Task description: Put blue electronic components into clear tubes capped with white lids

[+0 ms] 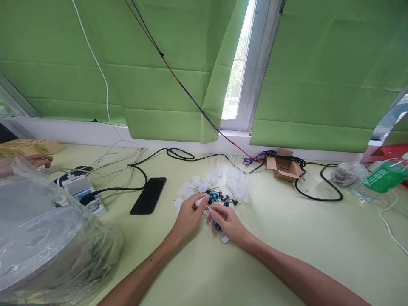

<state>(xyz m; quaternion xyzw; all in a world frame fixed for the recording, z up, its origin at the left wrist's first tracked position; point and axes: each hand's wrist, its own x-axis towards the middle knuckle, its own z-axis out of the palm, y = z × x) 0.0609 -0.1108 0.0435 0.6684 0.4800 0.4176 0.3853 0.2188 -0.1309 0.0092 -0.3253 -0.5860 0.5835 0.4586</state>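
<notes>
As seen from the head, holds a small translucent white plastic cap pinched in the left grip, closed at thumb and fingers, and a slender clear plastic tube in the right grip, likewise closed. Has the tube lying between both grips, just above the pale green worktop; cannot tell whether cap and tube touch. Has blue and black pieces with thin metal legs just beyond the fingertips, loose white round caps behind, and a flat black smartphone well apart to the left.
</notes>
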